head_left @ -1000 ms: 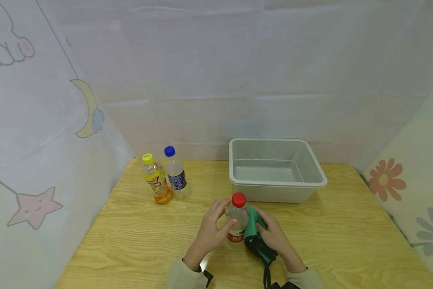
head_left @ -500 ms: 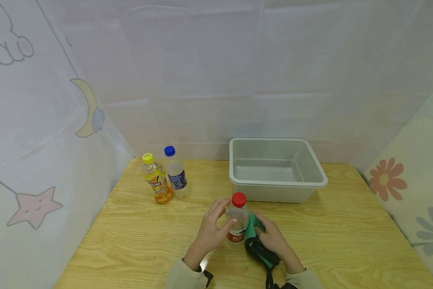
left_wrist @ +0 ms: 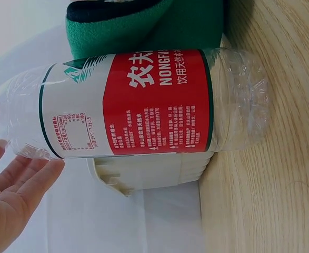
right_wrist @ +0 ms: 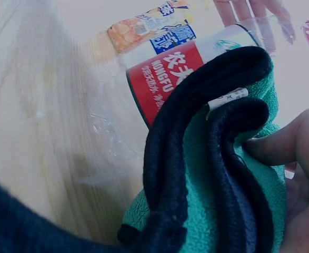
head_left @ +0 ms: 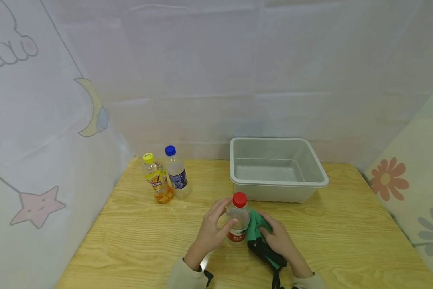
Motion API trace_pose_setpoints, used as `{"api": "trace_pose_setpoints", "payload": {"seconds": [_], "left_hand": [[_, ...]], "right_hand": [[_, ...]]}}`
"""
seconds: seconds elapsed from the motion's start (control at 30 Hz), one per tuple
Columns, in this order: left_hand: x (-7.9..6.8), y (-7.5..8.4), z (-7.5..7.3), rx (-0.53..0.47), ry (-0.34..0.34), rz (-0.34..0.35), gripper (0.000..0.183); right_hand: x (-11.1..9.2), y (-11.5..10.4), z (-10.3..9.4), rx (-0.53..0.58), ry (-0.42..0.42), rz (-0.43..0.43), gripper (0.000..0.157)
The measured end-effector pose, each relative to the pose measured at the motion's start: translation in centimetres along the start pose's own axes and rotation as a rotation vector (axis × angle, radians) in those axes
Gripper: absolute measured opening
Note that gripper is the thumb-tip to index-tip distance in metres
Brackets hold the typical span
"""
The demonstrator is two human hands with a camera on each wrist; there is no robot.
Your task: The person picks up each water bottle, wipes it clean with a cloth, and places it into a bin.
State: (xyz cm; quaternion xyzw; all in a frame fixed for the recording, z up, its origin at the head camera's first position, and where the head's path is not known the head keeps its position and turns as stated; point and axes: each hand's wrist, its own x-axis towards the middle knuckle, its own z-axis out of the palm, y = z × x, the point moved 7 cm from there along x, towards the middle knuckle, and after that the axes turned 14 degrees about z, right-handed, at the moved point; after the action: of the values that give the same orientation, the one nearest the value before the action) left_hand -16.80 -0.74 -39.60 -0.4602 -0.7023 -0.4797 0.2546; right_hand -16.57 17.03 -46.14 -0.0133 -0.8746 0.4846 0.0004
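Note:
A clear plastic water bottle (head_left: 242, 218) with a red cap and a red-and-white label stands upright on the wooden table. My left hand (head_left: 210, 229) holds it by the upper part, with the thumb on the near side and the fingers round the far left. On the bottle's right side, my right hand (head_left: 278, 237) grips a bunched green towel (head_left: 253, 228) with black edging. The right wrist view shows the thumb pressing into the folds of the towel (right_wrist: 199, 174), which partly hides the bottle (right_wrist: 157, 79). A black strap hangs from the towel toward me.
A grey plastic bin (head_left: 274, 192) stands behind the bottle, slightly right. At the back left are two upright bottles: a yellow-capped one (head_left: 157, 182) with some orange contents and a blue-capped one (head_left: 176, 176). Printed cloth walls (head_left: 202, 80) enclose the table (head_left: 140, 241).
My right hand and the towel have shifted a little to the right, and the towel's folds have changed. The left hand and the bottle stay in place. The head view has turned very slightly.

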Motion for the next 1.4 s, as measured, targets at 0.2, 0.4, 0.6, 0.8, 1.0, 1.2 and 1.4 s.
{"api": "trace_pose_setpoints", "payload": {"seconds": [0.2,0.4,0.6,0.8,1.0,1.2,1.4], "left_hand": [[0.0,-0.1,0.0,-0.009,0.003,0.005,0.048],[0.1,-0.1,0.0,-0.005,-0.006,-0.018,0.051],[0.0,-0.3,0.0,-0.026,-0.009,-0.049,0.051],[0.1,-0.3,0.1,-0.04,-0.004,-0.061,0.054],[0.2,-0.2,0.0,-0.04,-0.004,-0.067,0.054],[0.0,-0.3,0.0,-0.043,-0.007,-0.071,0.051],[0.2,0.0,0.1,-0.038,-0.006,-0.084,0.053]], "right_hand": [[-0.7,-0.6,-1.3,-0.065,0.028,-0.061,0.046],[-1.5,-0.6,-2.7,-0.13,0.053,-0.115,0.049],[-2.2,-0.3,-4.2,-0.203,0.098,-0.163,0.052],[-2.8,0.3,-5.9,-0.25,0.136,-0.165,0.052],[-3.2,1.1,-7.2,-0.27,0.154,-0.146,0.054],[-3.3,1.9,-7.3,-0.303,0.154,-0.131,0.051],[-3.4,2.4,-6.6,-0.321,0.155,-0.136,0.052]]}}
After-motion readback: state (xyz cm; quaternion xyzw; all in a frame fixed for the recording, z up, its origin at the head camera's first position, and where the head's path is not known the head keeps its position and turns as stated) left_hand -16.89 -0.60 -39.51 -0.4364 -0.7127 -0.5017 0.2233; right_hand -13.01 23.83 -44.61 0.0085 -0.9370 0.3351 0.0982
